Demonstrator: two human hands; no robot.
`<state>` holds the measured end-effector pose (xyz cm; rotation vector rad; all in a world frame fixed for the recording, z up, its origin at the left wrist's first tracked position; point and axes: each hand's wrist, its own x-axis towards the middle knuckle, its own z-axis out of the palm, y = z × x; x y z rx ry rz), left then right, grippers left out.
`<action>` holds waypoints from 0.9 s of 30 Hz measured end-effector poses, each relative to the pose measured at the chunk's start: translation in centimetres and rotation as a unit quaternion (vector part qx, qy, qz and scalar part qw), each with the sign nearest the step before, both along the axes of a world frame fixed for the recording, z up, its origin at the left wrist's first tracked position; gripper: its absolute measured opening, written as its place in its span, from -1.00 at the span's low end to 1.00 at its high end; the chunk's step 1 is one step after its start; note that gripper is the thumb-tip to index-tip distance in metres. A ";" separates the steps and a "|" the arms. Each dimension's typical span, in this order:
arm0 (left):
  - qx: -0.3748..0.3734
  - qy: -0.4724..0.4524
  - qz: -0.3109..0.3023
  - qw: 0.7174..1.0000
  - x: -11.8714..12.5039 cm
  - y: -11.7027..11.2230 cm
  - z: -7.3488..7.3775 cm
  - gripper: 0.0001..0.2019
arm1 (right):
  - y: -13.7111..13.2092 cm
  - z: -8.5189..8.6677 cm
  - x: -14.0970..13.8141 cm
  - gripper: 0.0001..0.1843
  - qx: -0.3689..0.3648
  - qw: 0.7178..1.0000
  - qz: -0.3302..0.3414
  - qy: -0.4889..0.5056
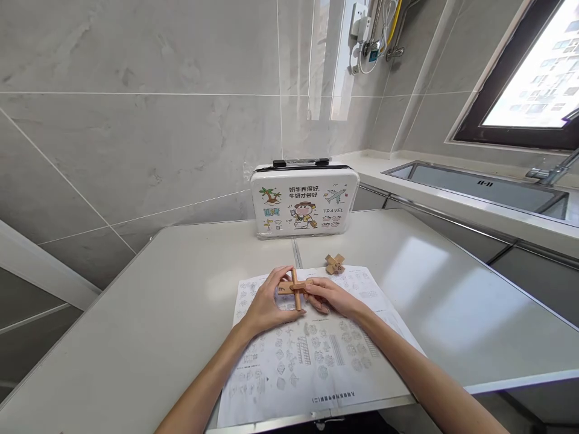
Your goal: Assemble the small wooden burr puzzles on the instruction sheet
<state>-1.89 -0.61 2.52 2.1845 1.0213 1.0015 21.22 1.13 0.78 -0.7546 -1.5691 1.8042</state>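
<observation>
I look down on a grey tiled wall (136, 132) that closes off the back and left of the scene. Below it a white table (158, 313) fills most of my view. To the right runs a counter with a steel sink (479, 187) set into it and a faucet (554, 172) at its far edge, under a dark-framed window (538, 72).

At the back of the table, against the wall, a small white carry case (303, 202) with cartoon travel prints stands upright. In front of it lies a printed instruction sheet (316, 361), reaching to the near table edge.

Both hands rest over the far part of the sheet. My left hand (265, 304) curls its fingers around the left end of a wooden cross puzzle (296, 288). My right hand (335, 296) pinches the right end with narrow fingers. The puzzle sits between the hands, just above the paper, one stick pointing towards me.

A smaller wooden puzzle knot (335, 263) lies at the sheet's far edge, just beyond the right hand and apart from it. Nothing stands between it and the hands.
</observation>
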 end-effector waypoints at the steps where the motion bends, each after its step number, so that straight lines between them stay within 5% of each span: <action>1: 0.013 0.006 0.000 1.000 0.0 0.0 -0.1 -0.05 | 0.0 0.0 0.0 -0.55 0.016 1.000 -0.005 -0.008; 7: -0.060 -0.050 0.011 0.997 -0.4 0.3 -0.7 0.23 | -0.5 0.0 0.0 -0.54 0.165 0.977 -0.074 -0.109; 13: -0.158 -0.084 -0.020 0.984 -1.1 0.9 -1.5 0.12 | -0.4 -0.4 -0.1 -0.56 0.278 0.942 -0.105 -0.156; 27: -0.126 0.000 0.008 0.992 -0.7 0.6 -0.3 -0.11 | -0.5 -0.5 0.0 -0.66 0.314 0.921 -0.103 -0.205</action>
